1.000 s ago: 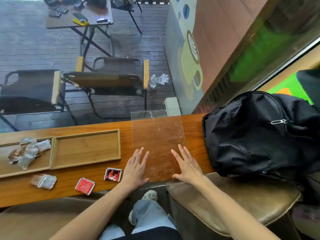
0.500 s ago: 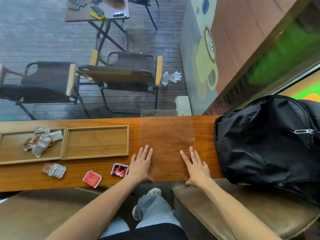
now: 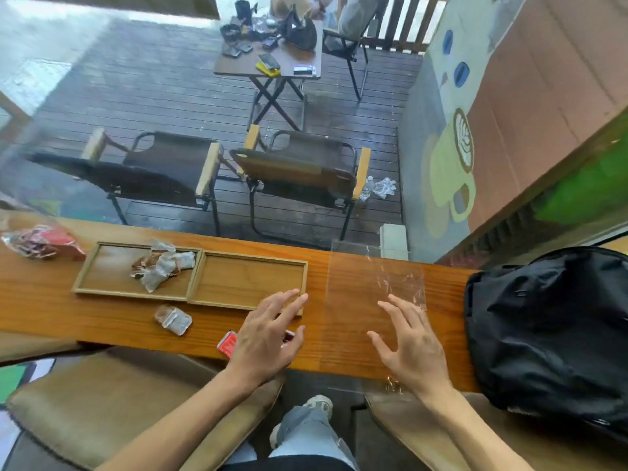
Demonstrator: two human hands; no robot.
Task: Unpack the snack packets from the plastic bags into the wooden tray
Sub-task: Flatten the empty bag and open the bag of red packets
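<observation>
Right hand (image 3: 413,348) fingers (image 3: 397,309) spread over flat plastic bag (image 3: 356,294).

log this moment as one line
left hand: open, over red packets | right hand: open, over flat clear plastic bag | two-compartment wooden tray: right compartment empty

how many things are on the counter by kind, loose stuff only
Counts cover only what shows; the pile in the tray is too jumbled to count.
Wooden tray: 1
Clear packet outside the tray: 1
Red packet by the left hand: 1 plain
Empty plastic bag: 1
Full plastic bag: 1
Black backpack: 1
Total: 6
</observation>
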